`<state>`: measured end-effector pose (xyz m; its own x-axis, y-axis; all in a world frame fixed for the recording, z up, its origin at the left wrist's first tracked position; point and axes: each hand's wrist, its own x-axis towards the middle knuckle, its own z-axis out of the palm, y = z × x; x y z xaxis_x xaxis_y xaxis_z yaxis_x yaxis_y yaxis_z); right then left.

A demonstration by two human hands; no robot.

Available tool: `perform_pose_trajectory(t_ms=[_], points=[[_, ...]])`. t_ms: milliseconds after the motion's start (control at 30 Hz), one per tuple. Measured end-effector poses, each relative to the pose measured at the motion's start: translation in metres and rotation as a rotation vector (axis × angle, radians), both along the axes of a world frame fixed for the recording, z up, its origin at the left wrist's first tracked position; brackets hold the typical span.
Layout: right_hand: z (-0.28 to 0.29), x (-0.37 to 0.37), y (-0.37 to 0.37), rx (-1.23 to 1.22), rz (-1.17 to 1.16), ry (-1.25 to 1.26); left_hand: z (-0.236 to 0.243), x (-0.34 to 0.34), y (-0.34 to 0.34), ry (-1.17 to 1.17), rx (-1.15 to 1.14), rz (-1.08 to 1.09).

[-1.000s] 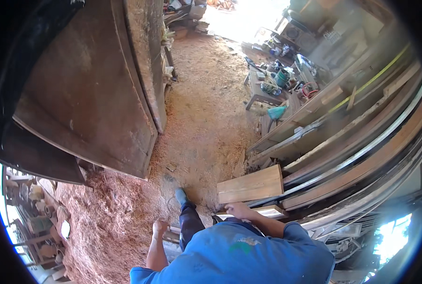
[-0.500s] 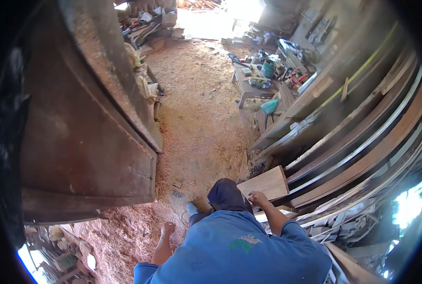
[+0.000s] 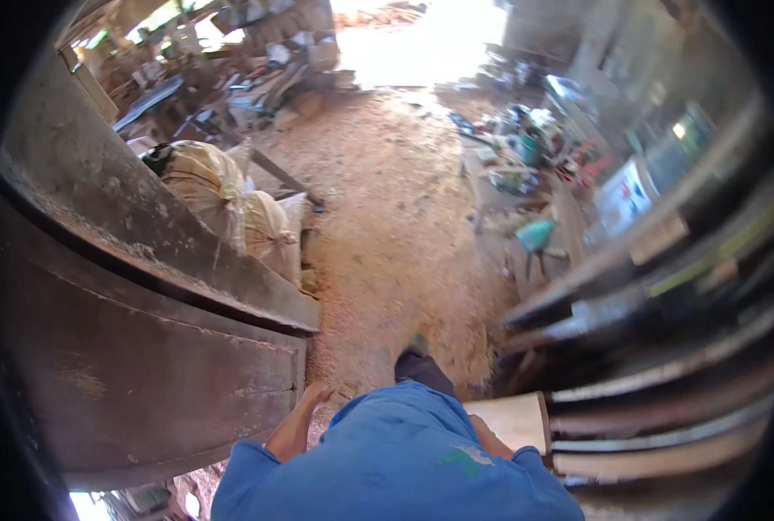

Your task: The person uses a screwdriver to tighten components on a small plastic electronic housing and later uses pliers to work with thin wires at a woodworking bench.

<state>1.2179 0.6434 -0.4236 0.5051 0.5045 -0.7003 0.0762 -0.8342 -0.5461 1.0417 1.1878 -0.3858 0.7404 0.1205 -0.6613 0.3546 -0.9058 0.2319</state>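
My left hand point(image 3: 318, 393) hangs beside my body near the corner of a large brown wooden panel point(image 3: 187, 382). Its fingers look loosely stretched, with nothing in them. On the other side, my right forearm point(image 3: 491, 441) is bent close to my blue shirt point(image 3: 395, 460). My shirt hides most of that hand, so its fingers do not show. A pale, thick board point(image 3: 517, 421) lies just beyond the right arm, by the stacked timber; whether the hand touches it cannot be seen.
A sawdust-strewn path point(image 3: 387, 226) leads to a bright opening. Tied sacks point(image 3: 265, 227) stand behind a ledge at left. A cluttered low table point(image 3: 491, 195) with a green container point(image 3: 530, 149) stands at right. Long planks point(image 3: 665, 438), blurred, line the right side.
I have stepped forward along the path, and the view has shifted. The sacks now show more fully. My right hand, seen at the pale board before, is now mostly hidden by my shirt.
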Motion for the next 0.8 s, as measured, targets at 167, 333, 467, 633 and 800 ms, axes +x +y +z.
perform_pose_trajectory(t_ms=[167, 333, 467, 633, 800], points=[[0.001, 0.199, 0.062, -0.162, 0.089, -0.267, 0.225, 0.344, -0.067, -0.443, -0.679, -0.058], [0.058, 0.388, 0.133, 0.16, 0.105, -0.623, 0.493, 0.458, -0.19, -0.612, -1.686, -0.916], [0.091, 0.475, 0.173, 0.207, -0.219, -0.564, 0.546, 0.494, -0.213, -0.664, -1.721, -1.26], [0.06, 0.495, 0.179, 0.191, -0.308, -0.521, 0.512, 0.569, -0.184, -0.707, -1.765, -1.294], [-0.04, 0.475, 0.157, -0.362, -0.241, -0.07, 0.487, 0.643, -0.13, -0.721, -1.884, -1.371]])
